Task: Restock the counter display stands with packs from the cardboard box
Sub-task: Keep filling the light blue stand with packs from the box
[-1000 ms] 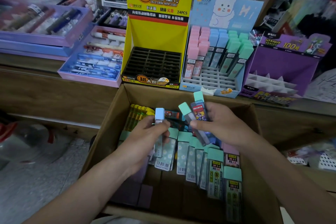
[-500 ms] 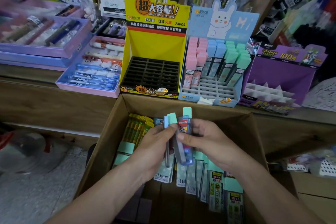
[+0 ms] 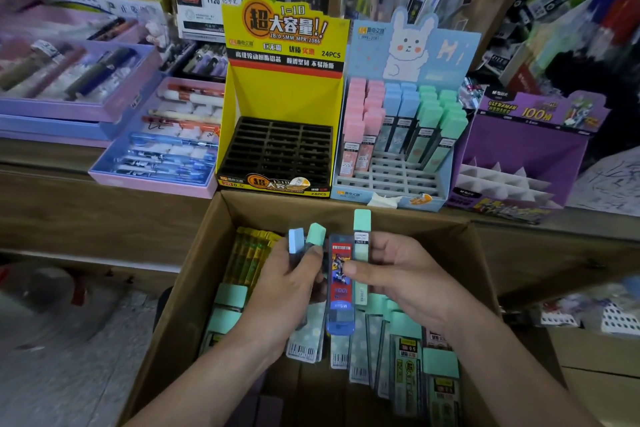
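Over the open cardboard box (image 3: 180, 288), my left hand (image 3: 287, 284) grips two slim packs, one with a blue cap (image 3: 296, 241) and one with a green cap (image 3: 316, 234). My right hand (image 3: 401, 281) pinches a dark blue printed pack (image 3: 341, 288) and a green-capped pack (image 3: 362, 229) side by side. More green-capped packs (image 3: 440, 362) and yellow packs (image 3: 247, 253) lie in the box. On the counter stand a yellow stand (image 3: 284, 87) with empty black slots, a light-blue bunny stand (image 3: 394, 177) partly filled, and a purple stand (image 3: 519, 146) with empty dividers.
Flat lilac pen trays (image 3: 156, 149) sit to the left of the yellow stand, with more trays (image 3: 69, 80) behind. Shelves of stationery rise at the back. The wooden counter front (image 3: 86, 211) runs behind the box. Grey floor shows at lower left.
Both hands have come together above the box and risen slightly. The blue-capped and one green-capped pack now sit in my left hand; my right holds the printed pack and the other green one.
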Demonstrator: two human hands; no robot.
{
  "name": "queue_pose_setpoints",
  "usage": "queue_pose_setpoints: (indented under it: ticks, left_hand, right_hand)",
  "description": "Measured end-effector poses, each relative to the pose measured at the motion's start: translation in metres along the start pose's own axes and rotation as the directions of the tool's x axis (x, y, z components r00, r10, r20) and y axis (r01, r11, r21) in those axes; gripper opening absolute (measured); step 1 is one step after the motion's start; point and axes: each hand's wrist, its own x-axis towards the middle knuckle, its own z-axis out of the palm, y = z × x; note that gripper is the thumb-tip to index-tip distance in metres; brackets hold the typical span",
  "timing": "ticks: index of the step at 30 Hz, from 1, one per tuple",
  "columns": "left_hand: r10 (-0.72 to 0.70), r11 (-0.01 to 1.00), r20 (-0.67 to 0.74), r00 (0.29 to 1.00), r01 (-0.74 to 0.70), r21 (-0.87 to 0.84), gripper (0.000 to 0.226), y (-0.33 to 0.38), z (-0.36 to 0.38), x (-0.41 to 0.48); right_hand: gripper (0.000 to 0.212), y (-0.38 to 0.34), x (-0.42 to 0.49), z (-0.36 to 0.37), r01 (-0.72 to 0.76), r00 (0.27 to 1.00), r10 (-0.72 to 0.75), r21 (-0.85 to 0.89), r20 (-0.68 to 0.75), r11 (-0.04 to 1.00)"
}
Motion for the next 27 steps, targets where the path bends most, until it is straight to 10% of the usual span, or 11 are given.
queue_pose_setpoints:
  ticks: [27]
  left_hand:
    - [-0.094,0.978,0.139,0.986,0.118,-0.170,0.027,0.013,0.001,-0.010]
  right_hand:
    - [0.025,-0.008,-0.008,0.008,0.153,0.974,-0.148,0.012,-0.174,0.988]
